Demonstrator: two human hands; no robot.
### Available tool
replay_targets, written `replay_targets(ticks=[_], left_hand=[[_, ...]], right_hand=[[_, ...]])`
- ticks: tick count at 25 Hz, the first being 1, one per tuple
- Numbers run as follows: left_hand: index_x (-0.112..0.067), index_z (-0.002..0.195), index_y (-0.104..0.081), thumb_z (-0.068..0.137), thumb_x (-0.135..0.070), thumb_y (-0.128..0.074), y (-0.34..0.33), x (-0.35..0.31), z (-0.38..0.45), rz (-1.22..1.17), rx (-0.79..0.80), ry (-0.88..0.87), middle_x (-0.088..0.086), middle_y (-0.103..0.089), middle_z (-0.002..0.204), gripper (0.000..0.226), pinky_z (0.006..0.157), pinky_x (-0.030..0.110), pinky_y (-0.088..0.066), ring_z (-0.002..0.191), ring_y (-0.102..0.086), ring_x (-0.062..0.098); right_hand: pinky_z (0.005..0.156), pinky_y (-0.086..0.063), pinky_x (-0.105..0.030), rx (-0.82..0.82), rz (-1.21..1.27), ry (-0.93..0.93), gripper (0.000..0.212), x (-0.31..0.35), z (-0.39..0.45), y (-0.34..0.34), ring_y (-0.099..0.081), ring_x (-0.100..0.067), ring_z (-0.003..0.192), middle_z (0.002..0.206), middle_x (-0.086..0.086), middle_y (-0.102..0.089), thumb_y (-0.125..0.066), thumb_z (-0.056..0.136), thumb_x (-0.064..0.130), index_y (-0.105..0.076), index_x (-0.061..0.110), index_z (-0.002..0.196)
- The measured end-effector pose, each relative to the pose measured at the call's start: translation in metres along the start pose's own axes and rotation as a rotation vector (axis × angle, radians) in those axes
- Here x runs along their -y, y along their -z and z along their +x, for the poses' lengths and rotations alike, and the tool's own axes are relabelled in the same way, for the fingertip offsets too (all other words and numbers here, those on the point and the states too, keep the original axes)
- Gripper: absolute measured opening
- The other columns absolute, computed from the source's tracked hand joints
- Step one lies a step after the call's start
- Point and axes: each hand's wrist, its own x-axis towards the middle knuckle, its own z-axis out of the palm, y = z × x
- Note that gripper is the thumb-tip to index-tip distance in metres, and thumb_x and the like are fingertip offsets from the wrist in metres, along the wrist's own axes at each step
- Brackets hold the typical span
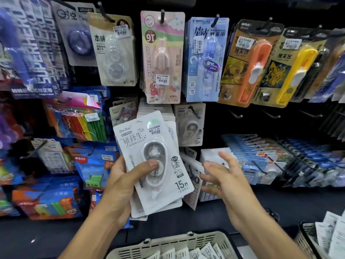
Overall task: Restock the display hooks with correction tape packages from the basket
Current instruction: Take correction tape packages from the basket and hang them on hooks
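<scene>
The left hand grips a stack of correction tape packages, long axis near upright, tops tilted left; the right hand hangs open beside it.

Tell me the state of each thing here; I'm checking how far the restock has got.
Left hand: grips a stack of packages, thumb on the top one.
Stack: held tilted in front of the display, not on a hook.
Right hand: open, holds nothing, beside the stack.
Basket: still holds packages.
Bare hooks: nothing hangs on them.
Pink package: hangs on its hook.
</scene>
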Motion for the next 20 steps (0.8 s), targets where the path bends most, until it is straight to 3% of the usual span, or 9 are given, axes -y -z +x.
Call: replay_targets(ticks=[3, 5, 9, 12, 16, 18, 20], left_hand=[[-0.033, 0.089, -0.08, 0.051, -0.025, -0.093, -0.004, 0.0, 0.0, -0.002, 0.034, 0.013, 0.007, -0.08, 0.103, 0.042, 0.064, 0.031, -0.062, 0.088, -0.078, 0.025], [-0.029, 0.098, -0.08, 0.043, -0.033, -0.102, -0.006, 0.002, -0.001, -0.035, 0.091, 0.062, 0.011, -0.079, 0.109, 0.059, 0.066, 0.035, -0.063, 0.094, -0.078, 0.03], [-0.025, 0.102, -0.079, 0.039, -0.038, -0.104, -0.002, -0.003, -0.002, -0.025, 0.094, 0.101, 0.011, -0.078, 0.111, 0.069, 0.065, 0.034, -0.063, 0.093, -0.078, 0.029], [-0.022, 0.11, -0.074, 0.062, -0.023, -0.092, 0.004, -0.007, 0.001, -0.006, 0.008, 0.065, 0.011, -0.078, 0.112, 0.052, 0.063, 0.034, -0.062, 0.091, -0.078, 0.028], [-0.019, 0.116, -0.069, 0.07, -0.017, -0.078, 0.008, -0.013, 0.001, -0.028, -0.039, -0.009, 0.007, -0.079, 0.11, 0.047, 0.063, 0.031, -0.061, 0.089, -0.078, 0.023], [-0.018, 0.117, -0.068, 0.072, -0.015, -0.077, 0.007, -0.012, 0.001, -0.015, -0.035, -0.029, 0.005, -0.079, 0.11, 0.046, 0.064, 0.029, -0.061, 0.089, -0.078, 0.021], [-0.018, 0.115, -0.068, 0.072, -0.014, -0.076, 0.004, -0.009, 0.0, 0.0, -0.029, -0.045, 0.003, -0.079, 0.108, 0.044, 0.063, 0.025, -0.06, 0.088, -0.078, 0.018]], right_hand=[[0.078, -0.059, -0.026, 0.296, -0.155, 0.175, 0.026, -0.01, -0.015, -0.02, -0.073, -0.015, 0.096, 0.105, 0.004, -0.077, -0.077, 0.087, 0.029, -0.071, 0.029, 0.113], [0.08, -0.06, -0.027, 0.348, -0.191, 0.216, 0.025, -0.013, -0.02, -0.029, -0.074, -0.013, 0.095, 0.106, 0.003, -0.077, -0.081, 0.082, 0.032, -0.075, 0.027, 0.106], [0.047, -0.052, -0.023, 0.147, 0.048, 0.146, 0.015, -0.004, -0.015, -0.022, -0.067, -0.016, 0.059, 0.086, -0.009, -0.077, -0.065, 0.092, 0.022, -0.071, 0.012, 0.103], [0.039, -0.044, -0.023, -0.053, -0.009, 0.131, 0.012, 0.003, -0.006, -0.001, -0.054, -0.016, 0.044, 0.072, -0.004, -0.072, -0.059, 0.1, 0.017, -0.07, 0.016, 0.102], [0.036, -0.03, -0.017, -0.204, -0.094, 0.147, 0.013, 0.008, 0.0, 0.02, -0.04, -0.006, 0.038, 0.049, 0.009, -0.054, -0.062, 0.098, 0.02, -0.071, 0.018, 0.089], [0.038, -0.034, -0.017, -0.164, -0.067, 0.13, 0.007, 0.009, 0.0, 0.02, -0.045, -0.004, 0.04, 0.057, 0.01, -0.061, -0.066, 0.097, 0.023, -0.069, 0.019, 0.102], [0.044, -0.047, -0.025, -0.082, 0.071, -0.005, 0.032, 0.007, 0.003, 0.018, -0.067, -0.013, 0.057, 0.089, -0.001, -0.072, -0.07, 0.093, 0.02, -0.057, 0.022, 0.122]])
